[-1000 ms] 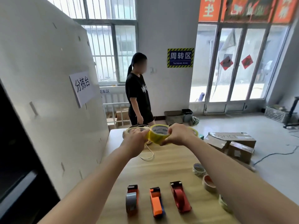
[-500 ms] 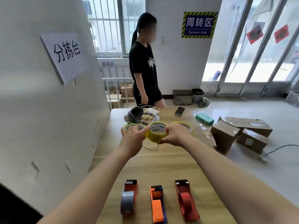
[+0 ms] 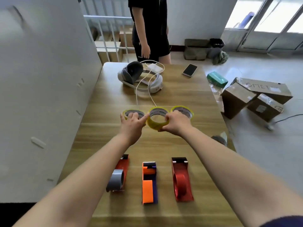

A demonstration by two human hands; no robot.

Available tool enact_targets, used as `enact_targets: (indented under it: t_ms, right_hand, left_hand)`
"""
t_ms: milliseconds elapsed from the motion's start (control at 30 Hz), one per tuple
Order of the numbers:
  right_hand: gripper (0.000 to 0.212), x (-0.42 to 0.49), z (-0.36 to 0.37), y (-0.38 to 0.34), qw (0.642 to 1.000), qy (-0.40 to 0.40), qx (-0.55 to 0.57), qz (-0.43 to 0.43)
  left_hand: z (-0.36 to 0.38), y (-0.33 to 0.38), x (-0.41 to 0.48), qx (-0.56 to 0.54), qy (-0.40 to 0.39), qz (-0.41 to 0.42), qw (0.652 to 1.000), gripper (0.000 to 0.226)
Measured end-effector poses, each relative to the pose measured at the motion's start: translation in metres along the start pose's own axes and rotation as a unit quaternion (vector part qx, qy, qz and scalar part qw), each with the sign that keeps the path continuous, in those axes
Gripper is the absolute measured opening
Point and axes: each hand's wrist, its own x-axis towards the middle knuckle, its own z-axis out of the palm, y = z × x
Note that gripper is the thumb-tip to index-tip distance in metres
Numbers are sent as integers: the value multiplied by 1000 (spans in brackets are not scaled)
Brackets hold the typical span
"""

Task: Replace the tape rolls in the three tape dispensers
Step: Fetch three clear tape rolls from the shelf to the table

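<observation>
Daylight from blown-out glass doors [image 3: 268,15] at upper right; soft sheen on worktop [image 3: 180,99]; wide-angle bending at edges; slight overall softness.

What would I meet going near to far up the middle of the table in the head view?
In order: orange dispenser → middle yellow roll → headset → standing person past the table's far end.

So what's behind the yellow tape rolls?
A white headset with its white cable, and a phone farther back right. The left hand covers part of the left roll, the right hand part of the right roll while pinching the middle roll.
</observation>
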Motion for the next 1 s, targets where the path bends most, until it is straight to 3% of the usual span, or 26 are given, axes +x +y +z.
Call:
enact_targets:
  t_ms: [300,600,733,867,1000]
  right_hand:
    - [56,50,61,9,998,-31,-19,48]
    - [35,87,123,16,998,-27,13,52]
    - [31,94,141,19,997,-28,46,60]
    - [52,98,142,26,997,-56,33,33]
    - [78,93,132,30,997,-69,31,34]
  left_hand:
    - [66,-21,28,-20,-47,39,998,58]
    - [137,-43,39,102,27,82,991,68]
    - [154,-47,41,94,45,62,993,64]
    - [163,-46,40,83,-9,44,995,77]
    - [150,-39,44,24,-101,3,995,67]
